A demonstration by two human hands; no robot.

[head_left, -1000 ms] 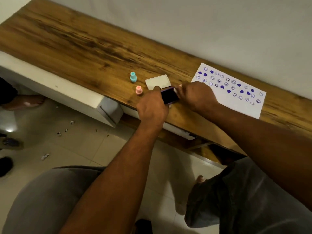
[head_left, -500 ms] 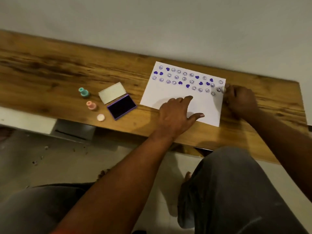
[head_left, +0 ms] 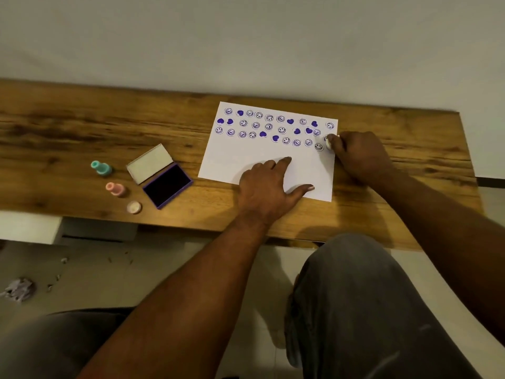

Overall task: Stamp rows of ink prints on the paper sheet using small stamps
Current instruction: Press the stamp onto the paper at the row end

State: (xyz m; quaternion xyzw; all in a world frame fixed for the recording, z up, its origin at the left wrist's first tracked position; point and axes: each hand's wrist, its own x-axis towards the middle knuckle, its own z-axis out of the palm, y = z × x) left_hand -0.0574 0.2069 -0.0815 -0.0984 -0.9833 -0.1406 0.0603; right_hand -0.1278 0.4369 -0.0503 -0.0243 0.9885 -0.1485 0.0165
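Observation:
A white paper sheet (head_left: pixel 246 160) lies on the wooden shelf (head_left: pixel 82 127), its upper part covered with rows of purple smiley and heart prints. My left hand (head_left: pixel 266 187) rests flat on the sheet's lower edge, fingers spread. My right hand (head_left: pixel 360 157) sits at the sheet's right edge and pinches a small white stamp (head_left: pixel 328 143) tilted against the paper. An open ink pad (head_left: pixel 166 186) with a dark purple surface and pale lid lies left of the sheet.
Left of the ink pad stand a teal stamp (head_left: pixel 101 167) and a pink stamp (head_left: pixel 116 188), with a small round pale cap (head_left: pixel 134 207) near the front edge. A wall runs behind the shelf. My knees and the tiled floor lie below.
A second ago both hands were at the ink pad. My left hand then moved onto the sheet and my right hand carried the stamp to the sheet's right edge, where both stay.

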